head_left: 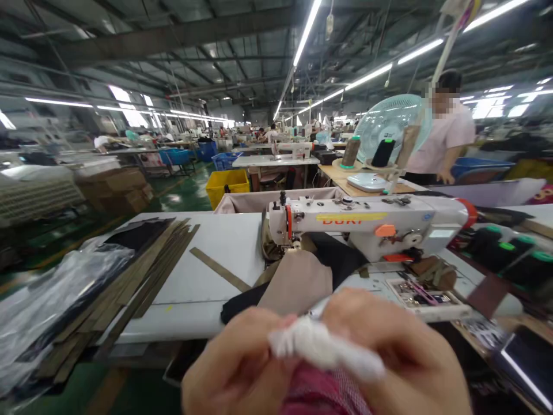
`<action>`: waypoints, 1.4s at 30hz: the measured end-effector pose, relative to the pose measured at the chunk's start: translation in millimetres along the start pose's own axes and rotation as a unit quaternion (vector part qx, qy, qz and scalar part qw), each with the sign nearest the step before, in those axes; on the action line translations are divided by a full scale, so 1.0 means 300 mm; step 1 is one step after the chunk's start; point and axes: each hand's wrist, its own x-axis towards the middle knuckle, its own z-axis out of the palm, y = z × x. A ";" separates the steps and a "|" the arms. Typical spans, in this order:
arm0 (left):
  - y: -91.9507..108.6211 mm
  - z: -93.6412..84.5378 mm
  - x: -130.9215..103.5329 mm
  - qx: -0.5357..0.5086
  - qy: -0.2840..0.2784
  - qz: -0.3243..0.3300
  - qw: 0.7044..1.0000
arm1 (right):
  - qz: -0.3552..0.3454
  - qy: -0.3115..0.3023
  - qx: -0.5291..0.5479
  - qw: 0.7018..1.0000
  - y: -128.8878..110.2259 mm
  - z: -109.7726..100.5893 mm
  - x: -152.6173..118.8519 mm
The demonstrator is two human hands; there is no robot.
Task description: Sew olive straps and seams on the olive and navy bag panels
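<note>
Close to the camera, my left hand and my right hand both pinch a bunched piece of white cloth. The cloth is twisted and blurred, so its exact kind is unclear. Below it, pink-red fabric shows between the hands. Just beyond them stands a white sewing machine with orange parts. Beige fabric and black fabric lie under its needle area. An olive strip rests on the table to the left of the needle.
Olive strips and clear plastic lie along the table's left side. A parts tray, thread cones and a dark phone-like device are at right. A fan, a yellow bin and a person are beyond.
</note>
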 end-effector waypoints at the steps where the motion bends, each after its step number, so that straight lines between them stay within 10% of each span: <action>1: 0.025 0.002 -0.002 -0.013 -0.001 -0.002 1.000 | 0.022 0.013 0.030 0.999 0.011 0.012 0.008; 5: 0.039 0.037 0.025 -0.013 -0.004 0.007 1.000 | 0.090 0.046 0.117 0.988 0.091 0.037 0.040; 11: -0.006 0.042 0.029 0.106 -0.061 0.097 0.988 | -0.119 0.075 -0.153 0.978 0.094 0.006 0.039; 16: -0.021 0.046 0.014 -0.055 -0.102 -0.044 0.992 | -0.202 0.011 -0.310 0.929 0.098 0.020 0.016; 22: -0.046 0.036 0.045 -0.103 -0.107 -0.137 0.979 | -0.003 0.068 -0.160 0.985 0.137 0.033 0.012; 27: -0.044 0.030 0.030 -0.039 -0.085 -0.115 0.989 | 0.096 0.003 -0.099 0.990 0.139 -0.004 0.016; 34: -0.058 0.050 -0.015 -0.018 -0.143 -0.102 0.984 | 0.130 -0.001 0.085 0.988 0.157 0.018 0.020; 42: -0.065 0.071 -0.030 0.058 -0.146 -0.014 0.988 | 0.058 0.060 0.037 0.996 0.161 0.049 0.019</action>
